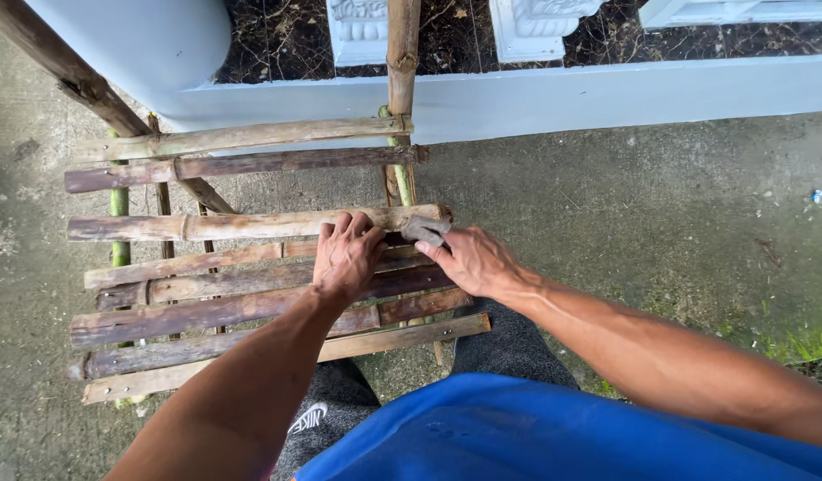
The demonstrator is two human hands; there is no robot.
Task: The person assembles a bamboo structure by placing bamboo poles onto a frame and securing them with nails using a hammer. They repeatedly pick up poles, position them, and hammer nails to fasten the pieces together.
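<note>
A rough platform of several bamboo slats (206, 312) lies on green and brown poles in front of me. My left hand (347, 254) presses palm-down on a pale bamboo slat (206, 224), fingers curled over its far edge. My right hand (473, 260) is just to the right, near that slat's right end, pinching a small grey piece (426, 231) between thumb and fingers against the slat's end. What the piece is I cannot tell.
A vertical bamboo post (402, 53) rises behind the platform, and a slanted wooden pole (63, 67) runs from the top left. A pale blue low wall (607, 93) with white balusters stands behind. Wet concrete ground (651, 223) spreads right, with grass (794, 343) at the right edge.
</note>
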